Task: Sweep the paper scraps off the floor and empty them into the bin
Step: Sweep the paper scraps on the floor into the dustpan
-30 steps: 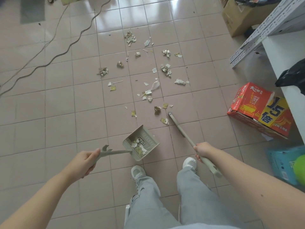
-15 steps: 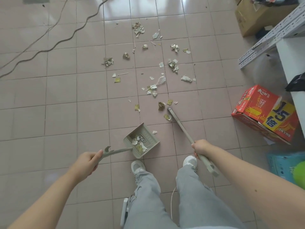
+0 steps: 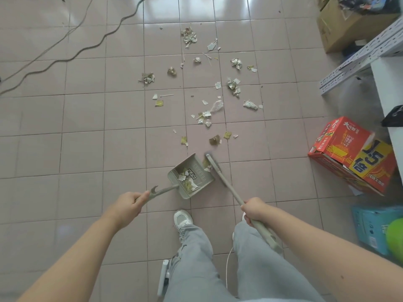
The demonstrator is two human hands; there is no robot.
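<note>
Several torn paper scraps lie scattered over the pink tiled floor ahead of me. My left hand grips the handle of a grey-green dustpan, which rests on the floor with a few scraps inside. My right hand grips the handle of a matching broom. The broom's head sits right at the dustpan's open right edge, with a yellowish scrap pressed between them. No bin is in view.
A red and yellow carton lies on the floor at the right, beside a white shelf unit and a blue pack. A brown cardboard box stands at the top right. Cables snake across the upper left floor.
The broom head has swept back toward me and to the left, pushing a scrap up to the dustpan's mouth. The dustpan has stayed roughly in place.
</note>
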